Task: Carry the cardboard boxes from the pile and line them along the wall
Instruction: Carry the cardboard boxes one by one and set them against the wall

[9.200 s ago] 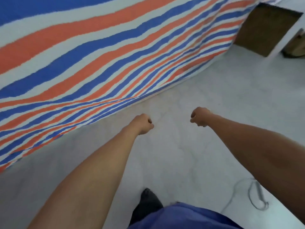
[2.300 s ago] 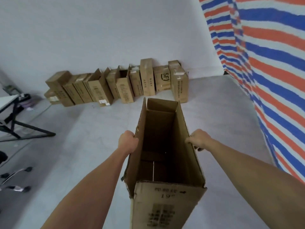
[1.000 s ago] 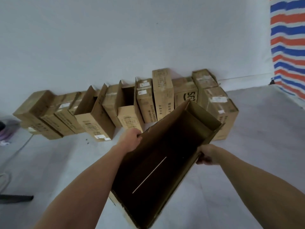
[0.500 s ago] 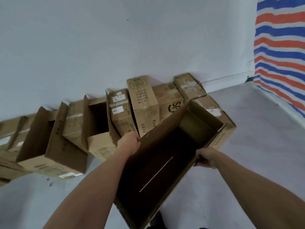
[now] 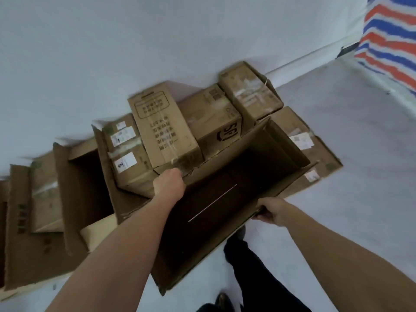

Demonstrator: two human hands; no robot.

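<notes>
Item: open carton (image 5: 227,183), held off floor (image 5: 364,181), mouth up; long axis runs near-left to far-right. L hand (image 5: 169,185) clamped on left rim, R hand (image 5: 271,210) on right rim. Beyond L hand: row of cartons (image 5: 139,149) at wall (image 5: 135,41), incl. SF carton (image 5: 216,122); other print and labels illegible. Floor extends right of R hand to striped tarp (image 5: 391,41).

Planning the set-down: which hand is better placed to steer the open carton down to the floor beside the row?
Probably the right. The right hand grips the open carton at the edge over bare floor, while the left hand grips the opposite edge above the lined boxes, with little room.
</notes>
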